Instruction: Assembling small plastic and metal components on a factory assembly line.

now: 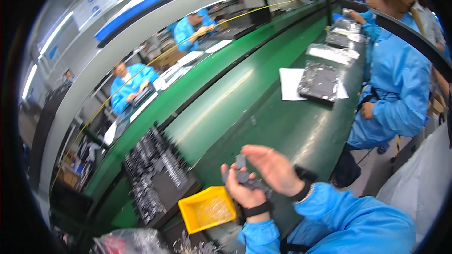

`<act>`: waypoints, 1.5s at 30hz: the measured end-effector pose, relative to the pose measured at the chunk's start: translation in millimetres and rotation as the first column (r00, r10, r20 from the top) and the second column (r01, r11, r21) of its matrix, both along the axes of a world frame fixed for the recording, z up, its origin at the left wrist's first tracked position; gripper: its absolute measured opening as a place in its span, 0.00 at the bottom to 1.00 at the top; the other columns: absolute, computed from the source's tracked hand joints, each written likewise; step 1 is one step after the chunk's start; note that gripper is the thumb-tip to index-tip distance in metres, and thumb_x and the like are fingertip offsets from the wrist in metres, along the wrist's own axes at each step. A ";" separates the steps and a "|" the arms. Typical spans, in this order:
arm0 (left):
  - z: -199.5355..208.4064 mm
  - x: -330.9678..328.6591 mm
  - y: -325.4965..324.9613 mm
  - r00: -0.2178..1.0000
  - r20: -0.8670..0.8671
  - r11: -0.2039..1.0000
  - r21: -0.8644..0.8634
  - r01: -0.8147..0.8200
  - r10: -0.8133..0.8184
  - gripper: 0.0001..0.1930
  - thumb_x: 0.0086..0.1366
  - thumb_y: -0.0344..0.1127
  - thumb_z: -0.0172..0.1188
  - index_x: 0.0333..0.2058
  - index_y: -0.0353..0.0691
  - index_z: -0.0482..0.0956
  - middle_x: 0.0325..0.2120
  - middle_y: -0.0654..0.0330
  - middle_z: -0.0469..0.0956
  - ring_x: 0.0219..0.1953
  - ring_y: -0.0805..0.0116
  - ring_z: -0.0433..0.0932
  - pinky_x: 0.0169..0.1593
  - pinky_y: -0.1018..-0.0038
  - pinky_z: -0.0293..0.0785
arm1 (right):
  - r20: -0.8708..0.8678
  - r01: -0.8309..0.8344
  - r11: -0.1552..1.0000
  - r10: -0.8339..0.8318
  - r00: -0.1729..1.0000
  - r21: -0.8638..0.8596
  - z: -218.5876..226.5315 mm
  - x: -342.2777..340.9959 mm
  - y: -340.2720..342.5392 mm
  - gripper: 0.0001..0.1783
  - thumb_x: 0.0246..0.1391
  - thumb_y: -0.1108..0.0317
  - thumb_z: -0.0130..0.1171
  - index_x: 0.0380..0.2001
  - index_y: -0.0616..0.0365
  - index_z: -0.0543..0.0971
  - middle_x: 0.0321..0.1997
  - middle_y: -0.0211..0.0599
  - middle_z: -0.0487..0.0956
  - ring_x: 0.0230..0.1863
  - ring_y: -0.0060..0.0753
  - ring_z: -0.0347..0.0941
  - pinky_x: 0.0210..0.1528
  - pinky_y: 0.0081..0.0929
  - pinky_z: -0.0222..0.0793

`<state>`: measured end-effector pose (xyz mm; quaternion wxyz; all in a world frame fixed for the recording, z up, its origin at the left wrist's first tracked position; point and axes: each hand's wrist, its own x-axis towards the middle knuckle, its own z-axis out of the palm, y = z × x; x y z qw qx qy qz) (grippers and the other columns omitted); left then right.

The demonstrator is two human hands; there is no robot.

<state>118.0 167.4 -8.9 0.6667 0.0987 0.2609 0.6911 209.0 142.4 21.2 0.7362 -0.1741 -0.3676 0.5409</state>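
Low in the centre, my left hand [242, 192] is cupped, palm up, around several small dark grey pieces [248, 179]. They look like flat moulded parts, but their exact kind is too small to tell. One lighter grey piece [240, 161] stands up from the left fingers, close to the right fingertips. My right hand [273, 167] is held just to the right and above, fingers stretched out and flat, with nothing seen in its grasp. Both wrists wear black bands. Beside my left hand sits a yellow bin [186, 205] with small pale bits [214, 210] inside.
A black tray [181, 189] heaped with dark parts [155, 169] lies left on the green bench [226, 108]. Wrapped dark units [318, 82] and white paper [289, 84] line its right side. A co-worker [400, 75] stands there; others sit across. A plastic bag [129, 242] lies bottom left.
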 end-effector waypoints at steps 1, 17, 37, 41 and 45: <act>7.5 2.8 -4.0 0.998 0.059 0.999 -0.030 0.021 -0.019 0.17 0.63 0.34 0.49 0.51 0.50 0.65 0.37 0.62 0.73 0.31 0.70 0.73 0.22 0.77 0.70 | 0.170 0.155 0.988 -0.154 0.973 0.006 0.8 10.8 -8.5 0.24 0.64 0.59 0.37 0.51 0.70 0.67 0.57 0.48 0.67 0.60 0.37 0.61 0.64 0.34 0.53; 53.7 -63.4 -92.3 0.774 0.533 0.939 0.172 0.297 -0.342 0.15 0.61 0.41 0.52 0.48 0.53 0.74 0.44 0.62 0.71 0.41 0.67 0.65 0.30 0.77 0.69 | 0.826 -0.106 0.894 -0.443 -0.350 0.435 -54.7 -6.3 -2.2 0.51 0.39 0.33 0.57 0.62 0.49 0.57 0.67 0.56 0.47 0.66 0.68 0.40 0.60 0.66 0.41; 15.6 -87.3 -181.5 0.694 0.593 0.848 -0.035 0.529 -0.408 0.15 0.65 0.41 0.47 0.49 0.52 0.72 0.44 0.63 0.68 0.42 0.65 0.63 0.32 0.74 0.67 | 0.821 0.055 0.839 -0.514 -0.248 0.542 -69.1 -22.0 61.3 0.25 0.44 0.42 0.57 0.40 0.45 0.77 0.55 0.43 0.68 0.61 0.58 0.54 0.60 0.64 0.45; 14.8 -87.3 -179.4 0.680 0.598 0.845 -0.008 0.535 -0.424 0.15 0.65 0.41 0.47 0.49 0.51 0.72 0.43 0.63 0.68 0.41 0.65 0.63 0.32 0.74 0.67 | 0.803 0.099 0.811 -0.541 -0.249 0.577 -69.7 -21.9 62.5 0.22 0.40 0.42 0.59 0.33 0.45 0.79 0.43 0.35 0.71 0.50 0.44 0.62 0.48 0.46 0.55; 11.6 -91.5 -180.7 0.698 0.584 0.852 -0.022 0.524 -0.414 0.14 0.65 0.41 0.47 0.48 0.51 0.72 0.43 0.63 0.68 0.41 0.66 0.63 0.31 0.74 0.67 | 0.760 0.086 0.765 -0.608 -0.232 0.638 -71.0 -18.6 65.0 0.21 0.40 0.44 0.60 0.31 0.47 0.79 0.39 0.33 0.71 0.46 0.37 0.62 0.43 0.40 0.55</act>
